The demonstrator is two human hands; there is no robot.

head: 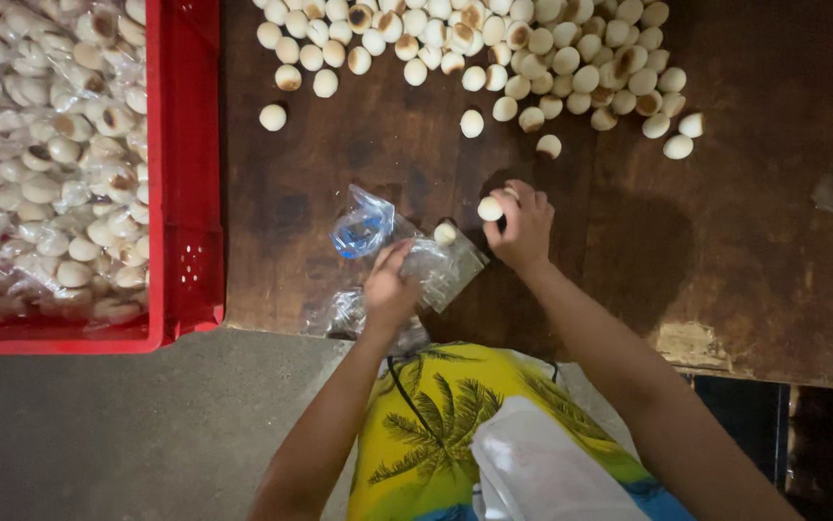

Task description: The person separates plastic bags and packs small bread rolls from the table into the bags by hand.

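Seen from above, a dark wooden table point(725, 241). At the table's left edge sits a red crate point(185, 193) of bagged buns. Near the table's front edge, the left hand point(389, 287) pinches a clear plastic bag point(436, 265), its mouth pointing right. Just right of that mouth, the right hand point(522, 230) clamps a small round bun point(490, 208). At the table's far side lies a heap of loose buns point(493, 48).

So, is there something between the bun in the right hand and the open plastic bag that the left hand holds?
Nothing visible. The right hand holds a small round bun just beside the clear plastic bag, which the left hand grips. Another bun sits at the bag's mouth.
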